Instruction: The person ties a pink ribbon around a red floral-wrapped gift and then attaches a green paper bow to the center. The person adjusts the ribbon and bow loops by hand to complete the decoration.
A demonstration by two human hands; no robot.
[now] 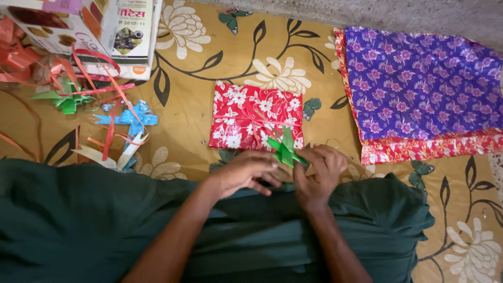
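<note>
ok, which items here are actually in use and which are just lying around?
In use:
- green ribbon bow, pinched between left hand and right hand
- red floral wrapped packet, just beyond the hands

Lying about:
- purple floral paper
- ribbon scraps
- boxes
- floral mat

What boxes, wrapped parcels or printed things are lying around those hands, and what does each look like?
Wrapped parcel: flat square, red paper with white flowers, just beyond both hands.
Green ribbon bow: at the parcel's near edge, pinched by the left hand and right hand.
Cardboard box: top left corner, white with brown pictures.
Printed booklet: beside the box, white and green cover.
Wrapping paper sheets: right side, purple floral over red floral.
</note>
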